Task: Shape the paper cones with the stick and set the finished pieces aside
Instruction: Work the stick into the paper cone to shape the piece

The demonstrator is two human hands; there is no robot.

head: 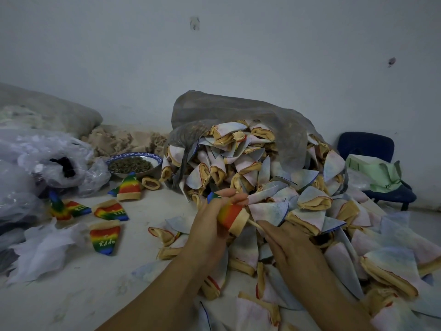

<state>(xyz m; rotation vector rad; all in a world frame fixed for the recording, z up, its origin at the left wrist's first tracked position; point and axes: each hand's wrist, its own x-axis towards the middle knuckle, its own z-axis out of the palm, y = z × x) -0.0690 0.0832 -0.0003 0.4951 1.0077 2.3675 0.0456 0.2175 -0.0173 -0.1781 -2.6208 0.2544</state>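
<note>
Rainbow-striped paper cone with a tan rim point(230, 215) is held up before a pile of pale unshaped cones point(250, 163), the left hand point(210, 225) gripping it with curled fingers. The right hand point(286, 242) has its fingers closed on a thin tan stick point(254, 223) entering the cone's open end. Finished rainbow cones point(105, 236) lie apart at left.

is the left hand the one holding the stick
No, the right hand holds the stick, whose far end goes into the rainbow cone that the left hand grips.
</note>
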